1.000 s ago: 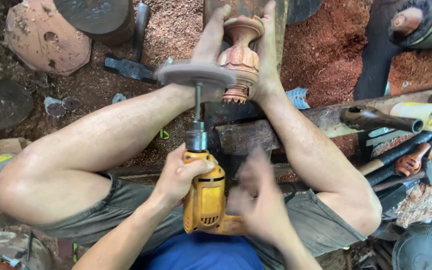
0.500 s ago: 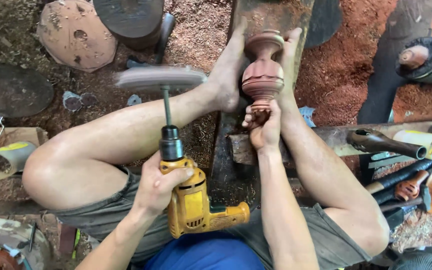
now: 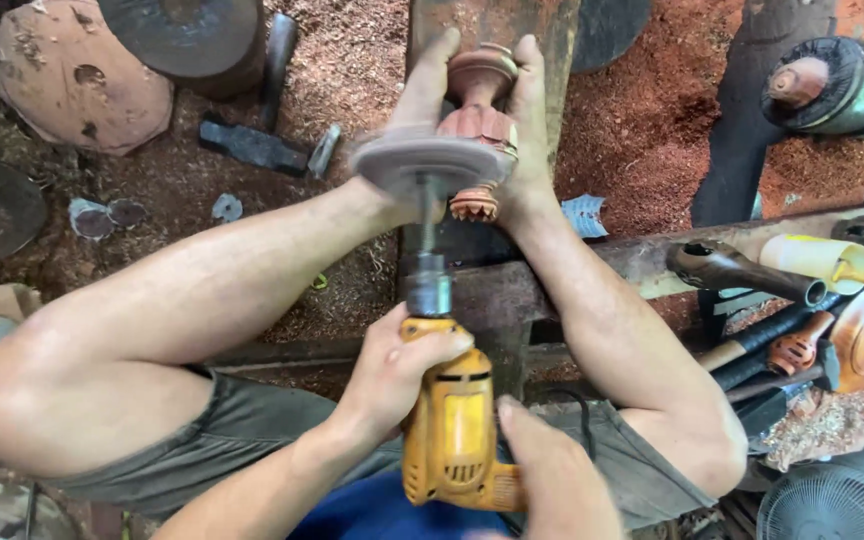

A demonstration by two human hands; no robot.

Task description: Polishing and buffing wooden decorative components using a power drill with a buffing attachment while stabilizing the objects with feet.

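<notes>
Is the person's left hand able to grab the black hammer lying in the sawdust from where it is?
Probably not as things stand. The left hand is wrapped around the yellow drill, so it is busy. The black hammer lies well beyond the bent left leg, which sits between hand and hammer.

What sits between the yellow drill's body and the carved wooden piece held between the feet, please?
In the head view, the drill's metal chuck and thin shaft carry a round sanding disc, which overlaps the carved wooden piece.

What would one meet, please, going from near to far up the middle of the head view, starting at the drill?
Yellow power drill held in the left hand → its grey metal chuck → round grey sanding disc → reddish turned wooden piece clamped between the feet.
</notes>
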